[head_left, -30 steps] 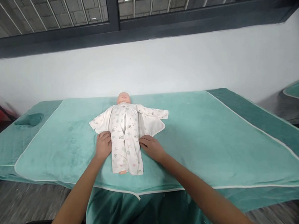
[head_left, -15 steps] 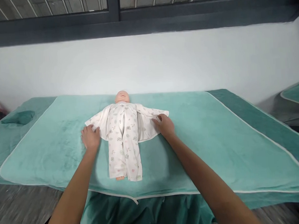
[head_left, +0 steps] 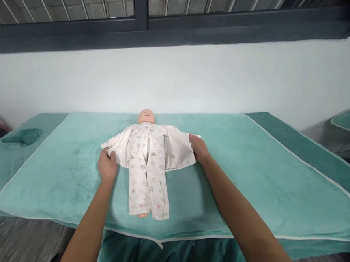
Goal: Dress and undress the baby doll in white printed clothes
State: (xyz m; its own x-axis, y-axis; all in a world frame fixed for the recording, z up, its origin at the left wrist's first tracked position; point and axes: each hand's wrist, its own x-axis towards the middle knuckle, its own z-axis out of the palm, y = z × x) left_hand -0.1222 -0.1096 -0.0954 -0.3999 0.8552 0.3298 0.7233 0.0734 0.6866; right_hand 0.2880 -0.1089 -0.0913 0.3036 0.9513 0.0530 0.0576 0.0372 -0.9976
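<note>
A baby doll (head_left: 146,116) lies on its back, head toward the wall, with one foot (head_left: 142,215) showing at the bottom. White printed baby pants (head_left: 148,180) cover its front up to the chest. Spread out to both sides from beneath them is a white baby shirt (head_left: 179,148). My left hand (head_left: 107,166) is closed at the lower edge of the left sleeve, thumb and fingers about the cloth. On the other side, my right hand (head_left: 199,148) grips the outer edge of the right sleeve, its fingertips partly hidden.
A light green velvety sheet (head_left: 255,181) with a white border covers the bed under the doll. A small dark green cushion (head_left: 24,136) lies at the far left. Behind the bed stands a white wall (head_left: 171,76) below a dark window frame (head_left: 169,30).
My right hand has shifted outward to the edge of the right sleeve, and the cloth there has spread flatter. My left hand stays at the left sleeve. The view has tilted slightly upward.
</note>
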